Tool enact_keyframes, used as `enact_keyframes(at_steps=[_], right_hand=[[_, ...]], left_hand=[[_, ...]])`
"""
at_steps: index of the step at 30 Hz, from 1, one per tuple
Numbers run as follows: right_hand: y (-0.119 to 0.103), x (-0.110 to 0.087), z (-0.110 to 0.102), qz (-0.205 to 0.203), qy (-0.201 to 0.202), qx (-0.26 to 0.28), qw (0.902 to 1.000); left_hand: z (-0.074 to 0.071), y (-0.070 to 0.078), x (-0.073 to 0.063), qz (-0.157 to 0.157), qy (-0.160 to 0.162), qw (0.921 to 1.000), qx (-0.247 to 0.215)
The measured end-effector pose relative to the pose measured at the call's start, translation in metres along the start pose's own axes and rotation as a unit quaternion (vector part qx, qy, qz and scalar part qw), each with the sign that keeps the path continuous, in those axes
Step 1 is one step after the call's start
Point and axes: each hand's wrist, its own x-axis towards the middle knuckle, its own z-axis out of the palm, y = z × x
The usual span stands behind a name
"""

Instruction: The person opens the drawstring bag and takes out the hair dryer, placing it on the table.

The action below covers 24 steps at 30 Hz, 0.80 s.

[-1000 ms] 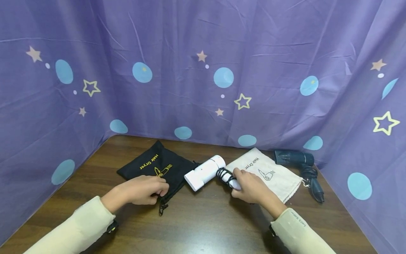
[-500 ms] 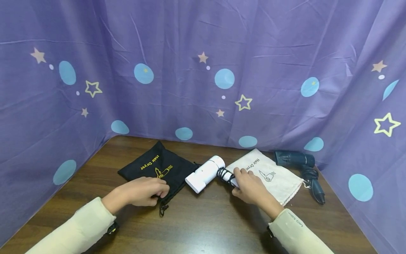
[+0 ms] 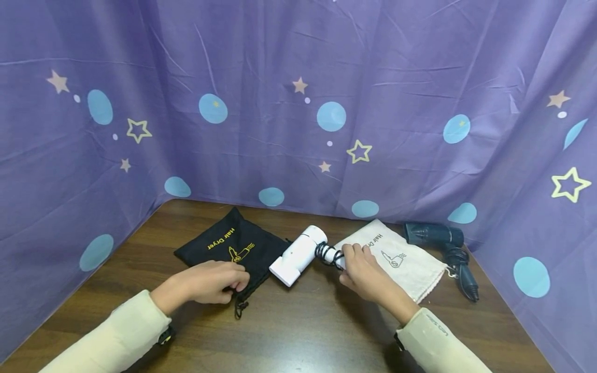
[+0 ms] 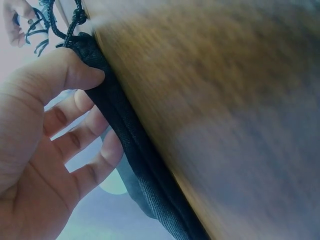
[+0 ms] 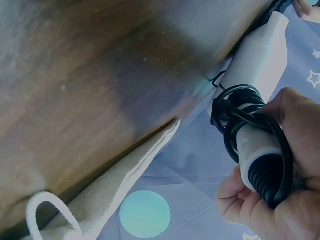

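Note:
At the left of the head view lies a black drawstring pouch (image 3: 219, 234) printed "Hair Dryer" in yellow. My left hand (image 3: 212, 281) pinches its hemmed edge; in the left wrist view the thumb lies on the near side of the dark hem (image 4: 125, 115), with the fingers behind it. A white hair dryer (image 3: 300, 255) is in the middle, its barrel angled toward the pouch. Around its handle winds a black cord (image 5: 245, 107). My right hand (image 3: 367, 273) grips that handle near its end, as the right wrist view shows too.
A white drawstring pouch (image 3: 396, 256) printed "Hair Dryer" lies flat beside and behind the right hand. Farther right rests a dark hair dryer (image 3: 431, 234) with its cord bundled at the handle. A purple curtain (image 3: 280, 103) borders the wooden table (image 3: 289, 331).
The white hair dryer has turned slightly and shifted a little left in my right hand's grip. My left hand keeps its place on the black pouch.

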Motion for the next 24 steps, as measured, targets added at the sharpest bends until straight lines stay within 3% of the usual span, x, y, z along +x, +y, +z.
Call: enact_keyframes(at_steps=[12, 24], right_hand=[[0.004, 0.01, -0.01, -0.008, 0.049, 0.028, 0.9984], [0.004, 0.037, -0.013, -0.01, 0.083, 0.04, 0.9957]], left_hand=[[-0.001, 0.0, -0.002, -0.006, -0.007, 0.9999, -0.009], [0.0, 0.001, -0.002, -0.011, -0.011, 0.9998, -0.015]])
